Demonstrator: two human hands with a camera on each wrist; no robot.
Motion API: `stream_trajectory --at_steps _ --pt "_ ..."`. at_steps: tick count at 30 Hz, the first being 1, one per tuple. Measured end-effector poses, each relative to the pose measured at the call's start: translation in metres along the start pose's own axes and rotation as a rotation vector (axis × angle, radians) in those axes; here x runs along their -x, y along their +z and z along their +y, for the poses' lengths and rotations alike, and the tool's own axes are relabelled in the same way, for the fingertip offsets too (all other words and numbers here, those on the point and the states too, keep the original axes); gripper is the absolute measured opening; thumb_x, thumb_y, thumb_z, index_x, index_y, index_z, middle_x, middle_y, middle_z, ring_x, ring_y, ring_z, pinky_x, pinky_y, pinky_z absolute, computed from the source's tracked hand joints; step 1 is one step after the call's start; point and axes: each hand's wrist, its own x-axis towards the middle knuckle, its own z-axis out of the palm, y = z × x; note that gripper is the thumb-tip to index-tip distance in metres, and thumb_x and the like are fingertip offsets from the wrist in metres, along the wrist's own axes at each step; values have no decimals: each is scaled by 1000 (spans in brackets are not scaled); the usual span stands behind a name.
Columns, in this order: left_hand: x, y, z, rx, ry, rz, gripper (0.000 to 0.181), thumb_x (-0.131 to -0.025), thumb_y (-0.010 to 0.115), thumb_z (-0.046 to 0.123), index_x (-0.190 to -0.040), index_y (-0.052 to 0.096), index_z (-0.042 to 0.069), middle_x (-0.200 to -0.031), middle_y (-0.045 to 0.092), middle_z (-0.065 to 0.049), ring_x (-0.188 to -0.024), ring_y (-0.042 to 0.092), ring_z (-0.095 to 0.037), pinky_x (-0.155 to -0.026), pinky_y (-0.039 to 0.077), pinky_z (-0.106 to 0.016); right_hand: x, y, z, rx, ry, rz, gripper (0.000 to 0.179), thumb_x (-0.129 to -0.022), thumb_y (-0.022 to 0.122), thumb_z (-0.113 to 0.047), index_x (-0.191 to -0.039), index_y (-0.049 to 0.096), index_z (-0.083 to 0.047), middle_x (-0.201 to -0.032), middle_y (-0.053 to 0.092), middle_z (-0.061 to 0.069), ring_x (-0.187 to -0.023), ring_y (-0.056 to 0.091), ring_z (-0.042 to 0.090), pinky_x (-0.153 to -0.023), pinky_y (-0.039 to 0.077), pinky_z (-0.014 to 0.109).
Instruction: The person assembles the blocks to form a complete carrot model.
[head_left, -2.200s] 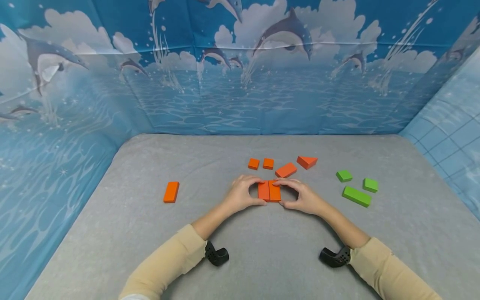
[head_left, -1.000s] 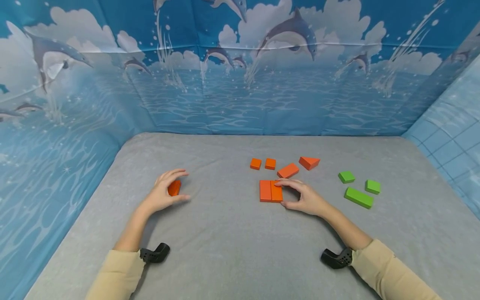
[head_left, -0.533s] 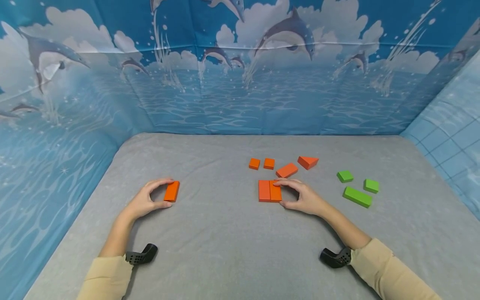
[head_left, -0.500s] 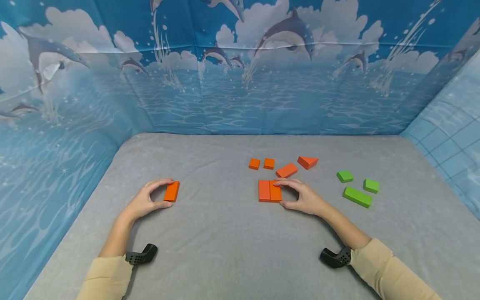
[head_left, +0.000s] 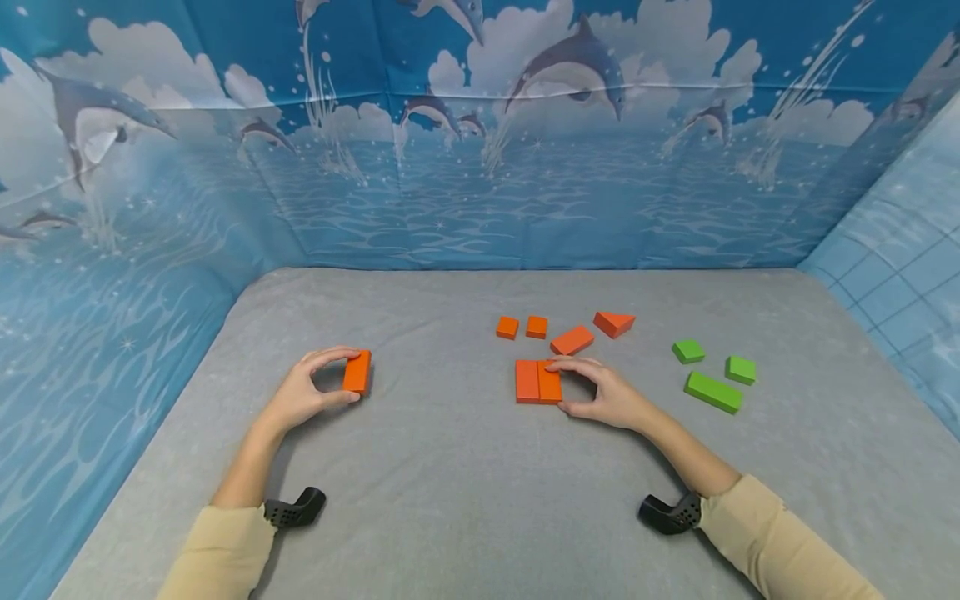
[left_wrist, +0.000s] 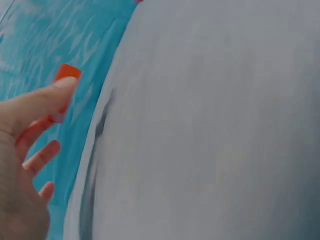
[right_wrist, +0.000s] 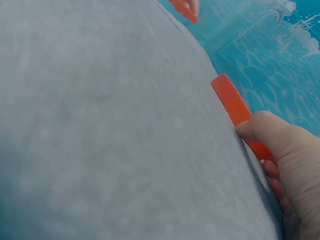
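In the head view my left hand (head_left: 294,402) pinches an orange rectangular block (head_left: 357,372) by its two ends, off to the left. The left wrist view shows that block (left_wrist: 68,75) between thumb and fingertips, partly covered by the thumb and raised against the blue cloth. Near the middle, two orange blocks lie side by side and touching: a left block (head_left: 527,382) and a right block (head_left: 550,385). My right hand (head_left: 609,398) holds the right block between thumb and fingers at its near and far ends.
Behind the pair are two small orange squares (head_left: 507,327) (head_left: 537,327), an orange-red rectangular block (head_left: 572,340) and a triangular block (head_left: 614,323). Several green blocks (head_left: 713,392) lie farther right. A grey cloth (head_left: 480,500) covers the table; a dolphin-print curtain (head_left: 480,208) stands behind.
My left hand has let go of the middle pair, gone left and taken the lone orange block, which has since come up and slightly right. The right hand has stayed on its block.
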Motion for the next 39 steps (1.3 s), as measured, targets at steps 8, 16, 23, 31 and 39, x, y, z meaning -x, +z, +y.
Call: stream_trajectory --at_steps 8,16,23,31,39 --pt "-32 41 39 10 61 -39 57 -67 82 22 -120 60 14 -129 53 -6 -121 37 -27 -98 25 -57 -1 0 -2 7 6 -6 47 -72 71 4 -117 56 6 -120 56 21 -116 45 38 -99 33 32" --pt "-52 96 79 44 151 -60 55 -67 82 18 -118 62 10 -126 56 -6 -118 41 -25 -99 28 -52 2 8 22 27 11 -1 50 -73 74 -1 -119 56 0 -123 55 17 -118 45 35 -98 33 40" --pt "-63 135 78 -6 221 -65 55 -66 83 25 -116 63 14 -123 58 0 -115 44 -20 -99 28 -48 4 11 39 14 29 -17 50 -77 73 -12 -124 56 -12 -127 54 8 -122 42 29 -97 33 49" --pt "-65 154 77 -73 253 -45 56 -65 83 26 -116 63 14 -123 58 -2 -114 46 -22 -98 28 -48 2 11 36 25 31 -6 51 -74 74 -6 -122 56 -6 -125 55 11 -119 45 29 -97 33 47" --pt "-67 161 79 -106 235 -61 57 -66 82 30 -117 62 15 -125 57 -3 -115 45 -22 -99 25 -49 -1 2 5 9 4 3 48 -72 72 4 -117 56 5 -120 55 21 -114 46 37 -95 34 45"
